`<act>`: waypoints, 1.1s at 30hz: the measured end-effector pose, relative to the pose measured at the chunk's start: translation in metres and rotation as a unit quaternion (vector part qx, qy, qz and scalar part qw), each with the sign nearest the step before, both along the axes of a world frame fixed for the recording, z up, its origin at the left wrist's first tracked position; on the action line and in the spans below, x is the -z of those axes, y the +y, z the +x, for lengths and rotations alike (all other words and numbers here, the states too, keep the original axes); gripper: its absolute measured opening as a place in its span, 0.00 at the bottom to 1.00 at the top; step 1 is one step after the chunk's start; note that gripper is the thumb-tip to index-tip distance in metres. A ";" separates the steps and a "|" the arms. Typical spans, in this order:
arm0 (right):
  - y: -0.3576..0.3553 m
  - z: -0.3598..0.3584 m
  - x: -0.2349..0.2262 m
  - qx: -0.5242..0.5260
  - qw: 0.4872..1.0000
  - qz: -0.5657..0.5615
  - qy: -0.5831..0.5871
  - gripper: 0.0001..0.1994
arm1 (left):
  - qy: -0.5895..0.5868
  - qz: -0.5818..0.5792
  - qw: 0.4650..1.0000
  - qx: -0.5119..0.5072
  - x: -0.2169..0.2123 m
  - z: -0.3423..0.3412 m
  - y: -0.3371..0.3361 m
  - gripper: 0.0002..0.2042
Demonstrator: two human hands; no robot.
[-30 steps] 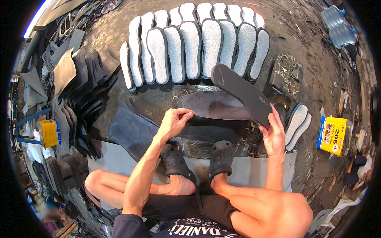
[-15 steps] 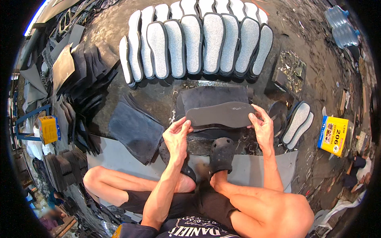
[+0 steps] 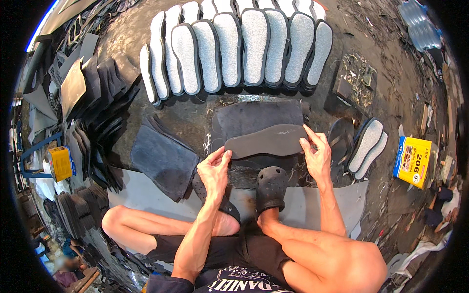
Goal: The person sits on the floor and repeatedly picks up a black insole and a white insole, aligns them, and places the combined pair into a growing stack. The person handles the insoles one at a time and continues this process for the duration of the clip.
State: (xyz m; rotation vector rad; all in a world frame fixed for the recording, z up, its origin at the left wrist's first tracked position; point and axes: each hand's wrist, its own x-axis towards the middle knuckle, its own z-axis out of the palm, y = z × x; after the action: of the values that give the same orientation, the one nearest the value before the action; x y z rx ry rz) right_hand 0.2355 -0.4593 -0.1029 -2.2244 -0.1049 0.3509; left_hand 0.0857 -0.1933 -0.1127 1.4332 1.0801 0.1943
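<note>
Between my two hands I hold a dark shoe sole [image 3: 266,141] level, stretched crosswise in front of me. My left hand [image 3: 213,168] pinches its left end between thumb and fingers. At the right end, my right hand [image 3: 316,154] grips it the same way. Beneath and behind the sole lies a black rubber sheet [image 3: 259,117] on a dark work block. A stack of dark, bluish sheets [image 3: 163,158] lies left of my left hand. Right of my right hand are a black sandal [image 3: 341,139] and a pair of grey-topped soles [image 3: 369,149].
Rows of stacked grey-topped soles [image 3: 227,49] stand at the far side. Piled dark sheets [image 3: 105,90] lie far left, near a yellow can [image 3: 62,163]. A larger yellow can [image 3: 413,162] stands right, below clear plastic bottles [image 3: 421,27]. A tray of scraps [image 3: 355,80] sits back right.
Both hands have shifted slightly left with the sole, and its right end has risen a little. The whole view has also moved slightly.
</note>
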 end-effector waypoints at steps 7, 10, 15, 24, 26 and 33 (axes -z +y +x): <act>0.000 0.000 0.004 0.000 1.000 0.006 -0.014 0.21 | -0.003 0.010 1.000 0.005 0.008 -0.005 -0.001 0.19; 0.002 0.001 0.001 0.002 1.000 -0.001 -0.006 0.21 | -0.017 0.021 1.000 0.002 0.012 -0.006 -0.002 0.19; 0.003 0.002 0.004 -0.005 1.000 -0.003 -0.019 0.21 | -0.011 0.028 1.000 0.006 0.015 -0.007 0.000 0.18; 0.002 0.000 0.016 0.002 1.000 -0.019 -0.006 0.22 | 0.005 0.037 0.999 0.031 0.011 -0.002 0.004 0.17; 0.003 0.001 0.019 0.002 1.000 -0.013 -0.012 0.21 | 0.009 0.040 0.999 0.036 0.012 -0.003 0.004 0.16; 0.001 0.006 0.024 0.032 0.995 0.055 0.071 0.22 | 0.009 0.027 0.998 0.060 0.009 0.000 0.011 0.14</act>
State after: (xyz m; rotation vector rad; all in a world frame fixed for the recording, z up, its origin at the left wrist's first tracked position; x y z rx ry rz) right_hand 0.2413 -0.4584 -0.1271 -2.0824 0.0241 0.4564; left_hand 0.0861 -0.1823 -0.1221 1.5463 1.0070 0.1265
